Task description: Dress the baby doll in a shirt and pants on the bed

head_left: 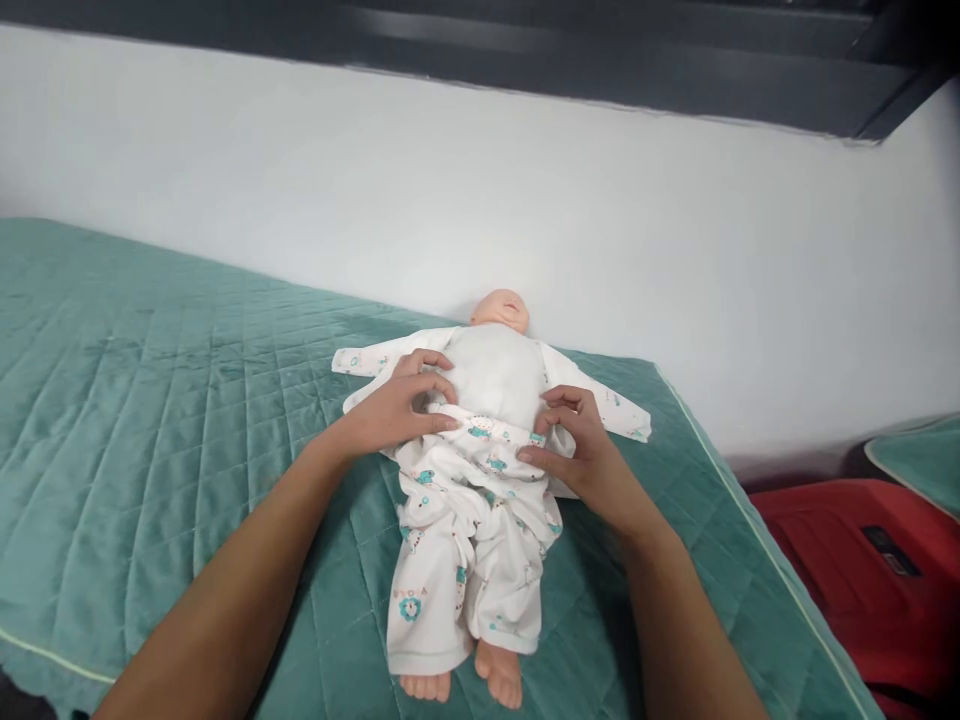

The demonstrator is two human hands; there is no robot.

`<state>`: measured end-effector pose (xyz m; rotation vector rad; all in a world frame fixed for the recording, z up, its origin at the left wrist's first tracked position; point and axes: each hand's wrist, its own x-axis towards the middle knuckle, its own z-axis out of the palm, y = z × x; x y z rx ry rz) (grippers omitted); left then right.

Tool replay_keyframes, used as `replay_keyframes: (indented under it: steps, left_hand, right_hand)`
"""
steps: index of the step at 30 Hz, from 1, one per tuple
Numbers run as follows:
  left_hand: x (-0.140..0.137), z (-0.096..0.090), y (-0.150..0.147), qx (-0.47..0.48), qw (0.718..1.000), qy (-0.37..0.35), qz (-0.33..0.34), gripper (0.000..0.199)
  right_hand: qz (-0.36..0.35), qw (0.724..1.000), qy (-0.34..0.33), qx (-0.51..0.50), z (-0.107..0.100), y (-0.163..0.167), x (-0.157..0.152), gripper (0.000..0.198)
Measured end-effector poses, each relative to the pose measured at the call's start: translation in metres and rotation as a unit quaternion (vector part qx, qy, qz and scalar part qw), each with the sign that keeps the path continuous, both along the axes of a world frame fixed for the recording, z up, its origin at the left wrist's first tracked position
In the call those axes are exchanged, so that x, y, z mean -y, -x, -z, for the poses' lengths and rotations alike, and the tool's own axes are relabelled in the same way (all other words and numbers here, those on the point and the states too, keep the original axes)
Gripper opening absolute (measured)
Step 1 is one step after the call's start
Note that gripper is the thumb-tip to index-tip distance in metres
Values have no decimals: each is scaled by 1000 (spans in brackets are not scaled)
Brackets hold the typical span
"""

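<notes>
A baby doll (501,310) lies on its back, with its feet toward me and its white cloth torso (496,370) bare in front. The white patterned shirt (600,395) is spread out under it, sleeves stretched to both sides. White printed pants (439,560) cover its legs, and the waistband sits across the belly. My left hand (397,405) has its thumb and curled fingers on the waistband at the left. At the right side of the waistband, my right hand (581,445) pinches the fabric between thumb and fingers. Both bare feet stick out of the trouser legs.
The doll lies on a green quilted bedspread (187,400) that meets a white wall (337,190) behind. A dark frame (525,50) runs along the top. A red case-like object (840,570) stands beyond the right edge of the bed.
</notes>
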<state>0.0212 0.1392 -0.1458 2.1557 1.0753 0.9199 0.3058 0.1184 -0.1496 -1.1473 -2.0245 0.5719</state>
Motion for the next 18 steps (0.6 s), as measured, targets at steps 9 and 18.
replay_keyframes:
  steps: [9,18]
  left_hand:
    - [-32,-1,-19,89,992,38,-85,26]
    - [-64,16,-23,356,885,297,-33,31]
  right_hand:
    - [80,996,13,37,-9,13,-26,25]
    - [58,926,236,-287,4,10,-65,33]
